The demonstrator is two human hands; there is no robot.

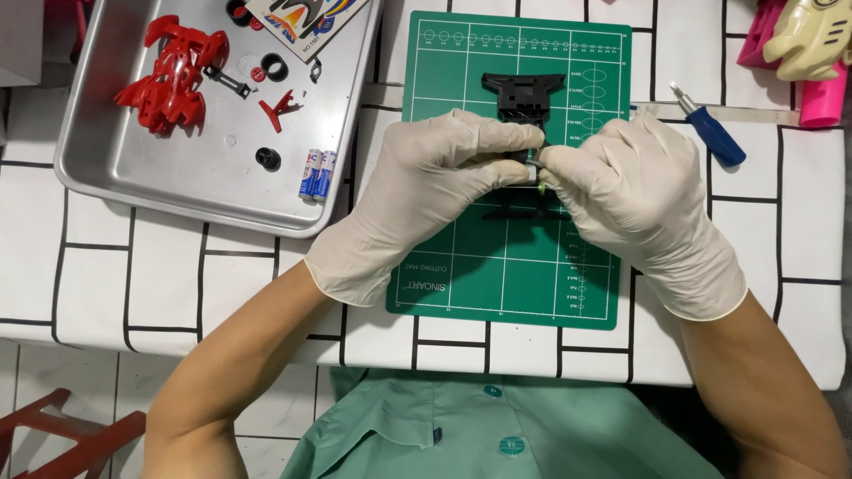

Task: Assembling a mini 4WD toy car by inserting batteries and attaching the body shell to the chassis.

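Gloved fingers (519, 142) hide most of the black chassis (522, 96).

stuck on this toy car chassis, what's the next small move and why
Probably press the small metal piece down into the black chassis. The right hand pinches it at the chassis's edge while the left hand steadies the chassis on the green mat; its seating is hidden.

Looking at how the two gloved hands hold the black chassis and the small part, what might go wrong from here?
1. The small silver part is pinched only at the fingertips of the left hand and right hand; it may slip and get lost.
2. Both hands hide most of the black chassis, so misalignment may go unnoticed.
3. The blue screwdriver lies loose and might roll.
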